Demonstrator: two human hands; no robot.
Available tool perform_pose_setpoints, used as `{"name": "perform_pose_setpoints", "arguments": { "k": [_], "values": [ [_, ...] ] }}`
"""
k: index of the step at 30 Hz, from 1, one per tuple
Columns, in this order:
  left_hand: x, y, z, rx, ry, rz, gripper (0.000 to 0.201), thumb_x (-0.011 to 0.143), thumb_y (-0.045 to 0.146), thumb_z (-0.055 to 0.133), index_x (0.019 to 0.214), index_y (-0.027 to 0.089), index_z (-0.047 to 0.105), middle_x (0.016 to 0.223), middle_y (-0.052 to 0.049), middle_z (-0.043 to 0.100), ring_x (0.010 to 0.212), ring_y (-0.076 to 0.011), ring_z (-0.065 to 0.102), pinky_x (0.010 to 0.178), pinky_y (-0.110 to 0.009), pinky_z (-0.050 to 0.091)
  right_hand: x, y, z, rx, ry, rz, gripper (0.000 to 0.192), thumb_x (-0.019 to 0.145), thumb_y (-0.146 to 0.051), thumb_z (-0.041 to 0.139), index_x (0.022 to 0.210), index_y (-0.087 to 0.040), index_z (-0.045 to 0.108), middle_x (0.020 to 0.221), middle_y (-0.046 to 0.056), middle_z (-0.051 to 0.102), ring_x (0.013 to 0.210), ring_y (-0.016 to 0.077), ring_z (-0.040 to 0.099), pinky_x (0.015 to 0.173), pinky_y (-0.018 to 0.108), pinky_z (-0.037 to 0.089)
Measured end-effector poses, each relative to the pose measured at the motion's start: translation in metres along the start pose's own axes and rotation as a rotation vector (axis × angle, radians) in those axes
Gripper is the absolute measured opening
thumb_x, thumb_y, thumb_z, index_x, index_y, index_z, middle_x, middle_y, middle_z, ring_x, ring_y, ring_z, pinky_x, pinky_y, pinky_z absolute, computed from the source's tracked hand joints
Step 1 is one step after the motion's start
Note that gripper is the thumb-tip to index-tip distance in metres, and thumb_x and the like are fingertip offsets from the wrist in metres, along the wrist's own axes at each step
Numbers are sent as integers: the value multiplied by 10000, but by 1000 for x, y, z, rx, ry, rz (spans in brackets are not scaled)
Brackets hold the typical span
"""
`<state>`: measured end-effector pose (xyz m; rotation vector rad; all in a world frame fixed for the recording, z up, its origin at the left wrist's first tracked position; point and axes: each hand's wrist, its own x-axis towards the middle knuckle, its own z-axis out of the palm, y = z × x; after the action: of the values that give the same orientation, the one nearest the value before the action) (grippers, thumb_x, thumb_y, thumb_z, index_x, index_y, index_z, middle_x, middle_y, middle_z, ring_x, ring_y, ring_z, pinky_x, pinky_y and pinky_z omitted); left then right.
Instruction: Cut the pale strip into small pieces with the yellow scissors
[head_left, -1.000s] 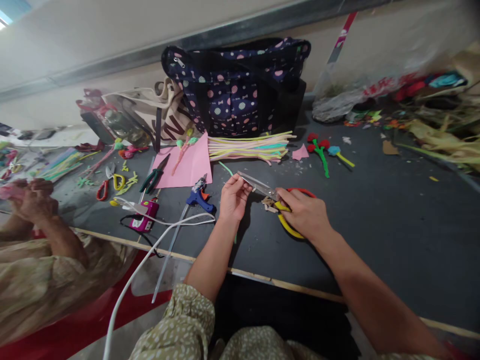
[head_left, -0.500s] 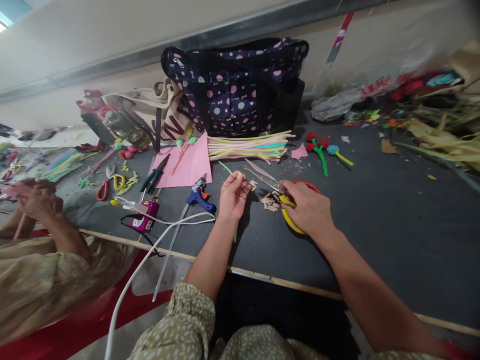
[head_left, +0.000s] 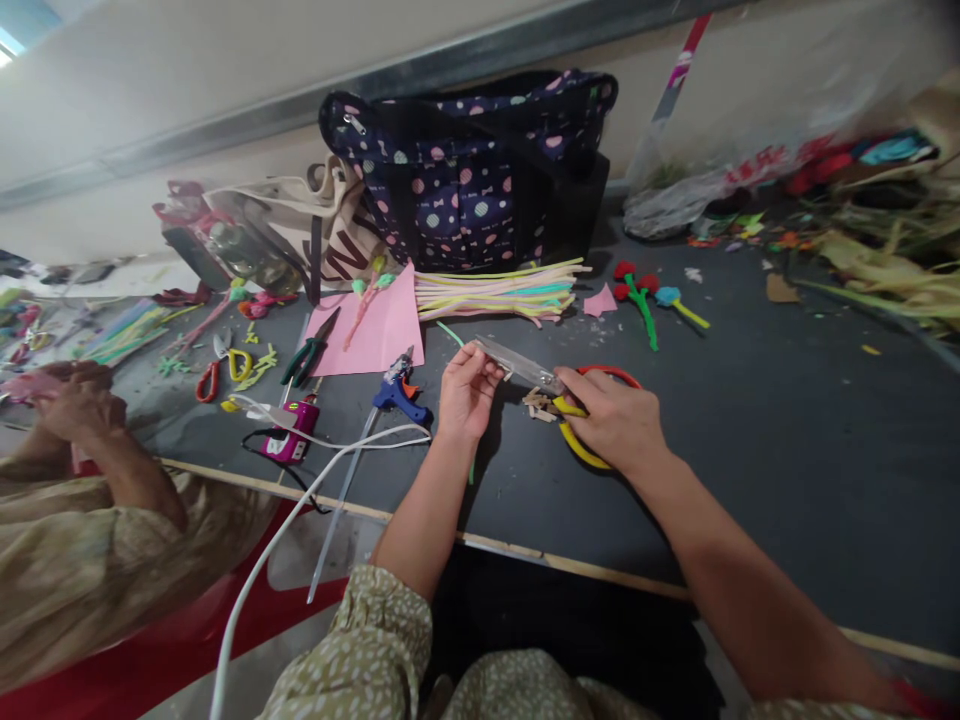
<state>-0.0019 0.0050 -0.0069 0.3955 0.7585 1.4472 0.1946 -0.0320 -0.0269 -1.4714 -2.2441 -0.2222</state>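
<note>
**Scissors closing on a small strip near the middle of the counter**

The right hand [head_left: 615,425] is gripping the scissors [head_left: 555,395] through their yellow and red loops, its grip wrapped tightly around the handles, and the blades are lying nearly shut, pointing toward the left hand [head_left: 465,395]. The left hand is pinching a small pale piece [head_left: 480,350] at its fingertips, just at the blade tips (too small to say exactly what it is made of). Judging by its size, the piece is looking light and easily bent, so a fingertip pinch close to the cut line is suiting it; the scissors are looking stiff and heavier, best taken by the loops.

A little heap of pale offcuts [head_left: 538,405] is lying on the counter [head_left: 750,450] between the two hands. Toward the far edge, a bundle of coloured sticks [head_left: 499,292] is resting in front of a dotted bag [head_left: 472,170]. A blue glue gun [head_left: 397,392] is lying just left of the left hand, beside a pink sheet [head_left: 379,325].
</note>
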Motion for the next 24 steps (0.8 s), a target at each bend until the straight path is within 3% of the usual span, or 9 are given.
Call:
{"name": "perform_pose_setpoints", "arguments": {
  "k": [24],
  "values": [
    [0, 0, 1, -35, -15, 2, 151, 701, 120, 737, 780, 139, 610, 640, 45, 563, 549, -30, 505, 619, -186, 449, -1, -2, 2, 0, -11, -6, 289, 877, -277, 499, 1134, -257, 628, 796, -23, 649, 698, 118, 554, 551, 266, 254]
  ]
}}
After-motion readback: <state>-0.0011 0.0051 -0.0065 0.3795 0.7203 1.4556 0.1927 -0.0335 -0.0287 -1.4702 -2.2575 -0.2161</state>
